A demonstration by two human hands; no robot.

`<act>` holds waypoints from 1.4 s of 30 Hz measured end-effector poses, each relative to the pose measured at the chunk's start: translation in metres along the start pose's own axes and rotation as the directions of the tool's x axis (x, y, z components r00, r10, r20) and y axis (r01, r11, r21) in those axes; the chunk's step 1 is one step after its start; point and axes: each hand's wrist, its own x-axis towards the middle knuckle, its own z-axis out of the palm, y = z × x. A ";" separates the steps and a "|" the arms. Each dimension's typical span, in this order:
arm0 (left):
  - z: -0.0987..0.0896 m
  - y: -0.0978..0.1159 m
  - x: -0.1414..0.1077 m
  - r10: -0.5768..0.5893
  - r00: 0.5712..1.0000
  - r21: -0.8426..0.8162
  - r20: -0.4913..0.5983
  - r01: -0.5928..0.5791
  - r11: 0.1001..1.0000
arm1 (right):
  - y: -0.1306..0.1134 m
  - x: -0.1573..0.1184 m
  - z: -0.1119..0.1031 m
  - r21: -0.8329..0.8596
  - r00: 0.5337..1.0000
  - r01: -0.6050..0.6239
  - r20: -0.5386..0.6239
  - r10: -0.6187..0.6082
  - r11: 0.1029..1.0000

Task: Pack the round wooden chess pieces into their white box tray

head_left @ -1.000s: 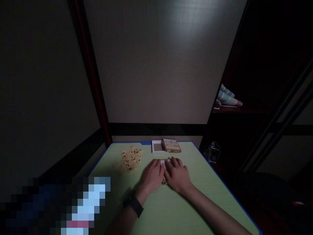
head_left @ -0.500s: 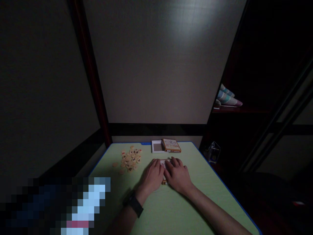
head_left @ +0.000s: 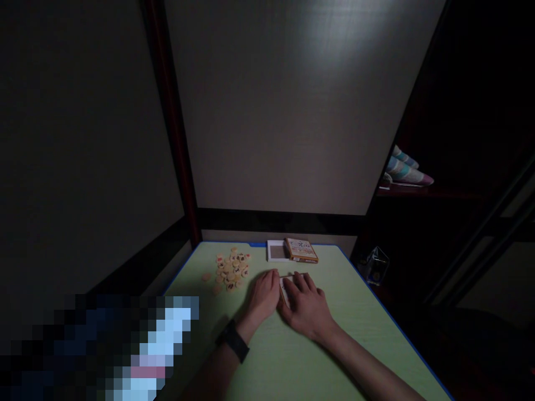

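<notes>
Green tbl point(head_left: 355, 301): flat box point(head_left: 283, 285), pale top, brown edges, under R hand point(head_left: 308, 307)

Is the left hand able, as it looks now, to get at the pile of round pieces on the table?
Probably yes. The round pieces lie close by, left of the left hand, and only bare table shows between them; nothing visible blocks the way.

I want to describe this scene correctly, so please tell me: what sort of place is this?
Probably a room in a home: a small green table with blue edging stands close to large wall panels, and striped fabric lies on a dark shelf to the right.
</notes>
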 end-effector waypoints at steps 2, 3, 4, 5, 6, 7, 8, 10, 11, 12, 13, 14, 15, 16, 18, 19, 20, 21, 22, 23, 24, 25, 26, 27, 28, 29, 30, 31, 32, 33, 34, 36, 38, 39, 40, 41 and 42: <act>0.000 0.001 -0.001 0.009 1.000 0.012 -0.009 -0.009 1.000 | -0.001 0.000 -0.001 0.002 1.000 -0.005 -0.004 0.005 1.000; 0.000 0.000 -0.001 0.016 1.000 0.020 -0.012 -0.016 1.000 | -0.001 0.000 -0.001 0.003 1.000 -0.006 -0.006 0.006 1.000; 0.001 0.000 0.000 0.028 1.000 0.030 -0.012 -0.028 0.999 | -0.001 -0.001 -0.001 0.002 1.000 -0.005 -0.010 0.005 1.000; 0.002 -0.001 0.000 0.043 0.999 0.043 -0.013 -0.042 0.998 | -0.002 -0.001 -0.002 0.002 1.000 -0.004 -0.013 0.004 1.000; 0.004 -0.002 0.000 0.059 0.998 0.057 -0.015 -0.058 0.997 | -0.002 -0.001 -0.002 0.001 1.000 -0.004 -0.017 0.004 1.000; 0.005 -0.004 0.000 0.074 0.997 0.072 -0.017 -0.073 0.995 | -0.002 -0.001 -0.002 -0.001 1.000 -0.006 -0.018 0.006 1.000; 0.007 -0.005 0.001 0.089 0.996 0.088 -0.023 -0.087 0.992 | -0.002 -0.001 -0.002 -0.002 1.000 -0.007 -0.019 0.007 1.000; 0.010 -0.008 0.002 0.111 0.993 0.109 -0.033 -0.107 0.988 | -0.002 -0.001 -0.002 -0.003 1.000 -0.009 -0.020 0.009 1.000; 0.012 -0.009 0.002 0.114 0.993 0.112 -0.035 -0.110 0.988 | -0.002 -0.001 -0.002 -0.002 1.000 -0.007 -0.022 0.007 1.000; 0.012 -0.010 0.002 0.115 0.993 0.110 -0.035 -0.111 0.988 | -0.002 -0.001 -0.002 0.000 1.000 -0.005 -0.026 0.005 1.000; 0.013 -0.010 0.002 0.117 0.992 0.107 -0.038 -0.112 0.988 | -0.002 -0.001 -0.003 0.005 1.000 -0.001 -0.030 0.001 1.000; 0.013 -0.010 0.002 0.121 0.992 0.106 -0.039 -0.116 0.988 | -0.002 -0.001 -0.003 0.010 0.999 -0.001 -0.036 0.001 1.000; 0.013 -0.010 0.002 0.126 0.991 0.108 -0.034 -0.122 0.987 | -0.003 -0.001 -0.004 0.016 0.999 -0.003 -0.041 0.004 1.000; 0.012 -0.009 0.002 0.132 0.991 0.110 -0.027 -0.129 0.986 | -0.003 -0.001 -0.005 0.024 0.999 -0.009 -0.047 0.010 1.000; 0.010 -0.008 0.002 0.129 0.991 0.097 -0.022 -0.127 0.987 | -0.002 0.000 -0.008 0.054 0.998 -0.022 -0.064 0.025 0.998; 0.009 -0.007 0.002 0.120 0.992 0.078 -0.024 -0.118 0.990 | -0.001 0.001 -0.010 0.078 0.996 -0.026 -0.078 0.032 0.997; 0.007 -0.007 0.002 0.107 0.994 0.052 -0.031 -0.106 0.993 | 0.001 0.002 -0.013 0.108 0.995 -0.025 -0.098 0.036 0.994; 0.006 -0.006 0.002 0.092 0.995 0.025 -0.043 -0.091 0.996 | 0.005 0.004 -0.015 0.145 0.991 -0.018 -0.125 0.036 0.989; 0.004 -0.006 0.002 0.079 0.995 0.001 -0.053 -0.079 0.997 | 0.009 0.007 -0.018 0.187 0.987 -0.002 -0.157 0.032 0.982; 0.003 -0.006 0.002 0.073 0.996 -0.018 -0.057 -0.074 0.997 | 0.016 0.010 -0.020 0.232 0.982 0.020 -0.188 0.025 0.972; 0.002 -0.005 0.002 0.076 0.995 -0.034 -0.059 -0.078 0.996 | 0.024 0.014 -0.023 0.278 0.976 0.042 -0.217 0.020 0.960; 0.002 -0.005 0.001 0.087 0.994 -0.046 -0.059 -0.090 0.995 | 0.034 0.019 -0.026 0.321 0.972 0.063 -0.236 0.016 0.945; 0.003 -0.005 0.000 0.107 0.993 -0.053 -0.055 -0.110 0.992 | 0.046 0.023 -0.028 0.354 0.969 0.070 -0.245 0.020 0.933; 0.005 -0.004 -0.002 0.135 0.990 -0.058 -0.046 -0.137 0.989 | 0.059 0.027 -0.030 0.372 0.966 0.050 -0.252 0.049 0.927; 0.008 -0.004 -0.004 0.169 0.985 -0.055 -0.036 -0.170 0.984 | 0.072 0.030 -0.032 0.363 0.966 0.019 -0.248 0.076 0.932; 0.011 -0.004 -0.006 0.208 0.978 -0.045 -0.024 -0.209 0.977 | 0.085 0.032 -0.032 0.323 0.964 -0.031 -0.241 0.114 0.946; 0.014 -0.003 -0.008 0.250 0.968 -0.027 -0.014 -0.250 0.968 | 0.098 0.033 -0.032 0.256 0.963 -0.097 -0.220 0.156 0.962; 0.018 -0.003 -0.011 0.290 0.957 -0.003 -0.005 -0.290 0.957 | 0.109 0.034 -0.031 0.181 0.965 -0.164 -0.173 0.195 0.970; 0.020 -0.004 -0.012 0.326 0.945 0.024 0.000 -0.326 0.945 | 0.118 0.033 -0.029 0.112 0.967 -0.218 -0.112 0.230 0.970; 0.021 -0.004 -0.013 0.353 0.936 0.054 0.000 -0.352 0.934 | 0.124 0.032 -0.027 0.051 0.968 -0.244 -0.047 0.246 0.968; 0.021 -0.005 -0.013 0.367 0.930 0.087 -0.006 -0.365 0.927 | 0.129 0.030 -0.025 0.005 0.967 -0.253 0.010 0.253 0.967; 0.012 -0.009 -0.010 0.354 0.934 0.169 -0.049 -0.341 0.924 | 0.134 0.029 -0.022 -0.031 0.967 -0.241 0.076 0.243 0.970; -0.006 -0.017 -0.004 0.296 0.946 0.279 -0.133 -0.250 0.927 | 0.135 0.028 -0.020 -0.027 0.967 -0.238 0.089 0.239 0.971; -0.016 -0.024 0.000 0.251 0.950 0.338 -0.188 -0.178 0.924 | 0.134 0.029 -0.020 -0.026 0.967 -0.239 0.089 0.240 0.971; -0.026 -0.031 0.003 0.196 0.950 0.389 -0.244 -0.089 0.917 | 0.133 0.029 -0.020 -0.029 0.968 -0.234 0.084 0.236 0.972; -0.035 -0.039 0.007 0.137 0.945 0.423 -0.298 0.002 0.906 | 0.133 0.030 -0.020 -0.037 0.971 -0.223 0.076 0.225 0.974; -0.042 -0.046 0.009 0.079 0.939 0.440 -0.335 0.082 0.894 | 0.131 0.031 -0.020 -0.048 0.976 -0.206 0.059 0.209 0.977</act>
